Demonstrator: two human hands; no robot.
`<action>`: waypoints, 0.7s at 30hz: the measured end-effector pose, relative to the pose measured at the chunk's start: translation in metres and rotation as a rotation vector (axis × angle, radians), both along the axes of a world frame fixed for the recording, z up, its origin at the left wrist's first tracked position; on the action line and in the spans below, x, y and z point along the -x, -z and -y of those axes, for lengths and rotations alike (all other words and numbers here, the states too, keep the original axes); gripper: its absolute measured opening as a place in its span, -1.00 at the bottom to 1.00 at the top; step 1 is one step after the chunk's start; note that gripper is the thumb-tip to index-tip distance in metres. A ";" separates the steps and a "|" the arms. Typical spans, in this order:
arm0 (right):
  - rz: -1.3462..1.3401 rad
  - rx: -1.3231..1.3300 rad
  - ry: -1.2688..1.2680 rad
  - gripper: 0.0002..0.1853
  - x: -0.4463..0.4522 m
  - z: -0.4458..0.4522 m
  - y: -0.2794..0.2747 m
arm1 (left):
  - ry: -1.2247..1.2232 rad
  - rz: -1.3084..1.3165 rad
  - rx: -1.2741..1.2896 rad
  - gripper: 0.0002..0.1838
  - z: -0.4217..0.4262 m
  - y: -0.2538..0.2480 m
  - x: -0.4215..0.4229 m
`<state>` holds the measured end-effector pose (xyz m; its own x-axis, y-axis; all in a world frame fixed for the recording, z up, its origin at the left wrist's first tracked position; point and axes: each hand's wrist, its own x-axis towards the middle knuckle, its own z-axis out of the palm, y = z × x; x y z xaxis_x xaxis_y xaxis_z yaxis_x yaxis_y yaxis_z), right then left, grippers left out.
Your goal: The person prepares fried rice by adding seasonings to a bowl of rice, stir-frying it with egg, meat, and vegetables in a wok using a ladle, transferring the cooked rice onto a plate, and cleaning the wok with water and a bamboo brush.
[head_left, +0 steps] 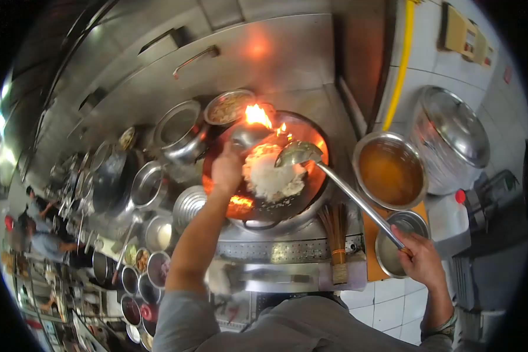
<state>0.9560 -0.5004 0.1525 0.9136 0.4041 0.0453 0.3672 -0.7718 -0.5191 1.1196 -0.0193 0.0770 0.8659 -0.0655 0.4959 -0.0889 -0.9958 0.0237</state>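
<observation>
While closed, right hand (419,258) round ladle (356,198).

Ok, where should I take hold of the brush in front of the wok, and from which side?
I'd grip the brush by its bound handle, coming from the near side. That narrow, compact end points away from the wok, while the loose bristles fan out toward it and its flames.
</observation>
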 end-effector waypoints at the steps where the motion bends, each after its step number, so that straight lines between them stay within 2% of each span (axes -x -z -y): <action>1: -0.002 0.000 -0.045 -0.34 -0.007 -0.005 0.007 | 0.003 -0.016 -0.040 -0.77 0.010 0.005 0.012; 2: -0.100 -0.129 0.006 -0.36 -0.015 -0.011 0.016 | -0.044 -0.033 0.085 -0.76 0.016 0.010 0.021; 3: -0.209 -0.249 0.027 -0.38 -0.024 -0.021 0.028 | -0.087 0.099 0.199 -0.75 0.011 0.024 0.026; 5: -0.566 -0.605 0.090 -0.35 -0.039 -0.043 0.052 | -0.351 0.208 0.546 -0.87 -0.005 0.052 0.040; 6: -0.675 -0.734 0.114 -0.32 -0.042 -0.059 0.054 | -0.465 0.292 0.726 -0.86 -0.011 0.066 0.047; 7: -0.785 -0.923 0.242 -0.36 -0.048 -0.058 0.073 | -0.485 0.582 0.764 -0.88 -0.023 0.075 0.059; 9: -0.924 -1.339 0.441 -0.43 -0.059 -0.081 0.074 | -0.580 0.567 1.226 -0.85 -0.035 0.053 0.125; 10: -0.996 -1.271 0.350 -0.43 -0.056 -0.098 0.063 | -0.303 0.647 1.978 -0.80 -0.027 0.001 0.186; 11: -0.921 -1.156 0.367 -0.61 -0.045 -0.109 0.044 | -0.223 0.755 2.049 -0.82 -0.043 -0.002 0.228; 13: -0.838 -1.041 0.341 -0.72 -0.059 -0.109 0.055 | -0.403 0.954 1.989 -0.85 -0.075 -0.013 0.334; 14: -1.256 -1.299 0.241 -0.68 -0.097 -0.093 0.083 | -0.388 1.051 1.901 -0.88 -0.093 -0.005 0.393; 15: -1.686 -1.535 0.136 -0.64 -0.116 -0.093 0.099 | -0.552 1.137 1.809 -0.90 -0.097 -0.014 0.452; 16: -1.707 -1.513 0.113 -0.64 -0.105 -0.107 0.094 | -0.838 1.071 1.653 -0.84 -0.103 -0.011 0.520; 17: -1.416 -1.398 0.224 -0.61 -0.088 -0.126 0.076 | -0.866 1.312 1.629 -0.85 -0.103 -0.006 0.582; 18: -1.119 -1.278 0.313 -0.59 -0.073 -0.142 0.062 | -0.882 1.455 1.484 -0.84 -0.110 0.014 0.648; 19: -1.133 -1.270 0.290 -0.59 -0.076 -0.147 0.063 | -0.937 1.548 1.474 -0.85 -0.116 0.047 0.720; 20: -1.190 -1.212 0.191 -0.61 -0.090 -0.146 0.073 | -1.188 1.623 1.385 -0.88 -0.112 0.063 0.778; 21: -1.243 -1.154 0.092 -0.63 -0.098 -0.151 0.080 | -1.263 1.790 1.364 -0.91 -0.112 0.091 0.838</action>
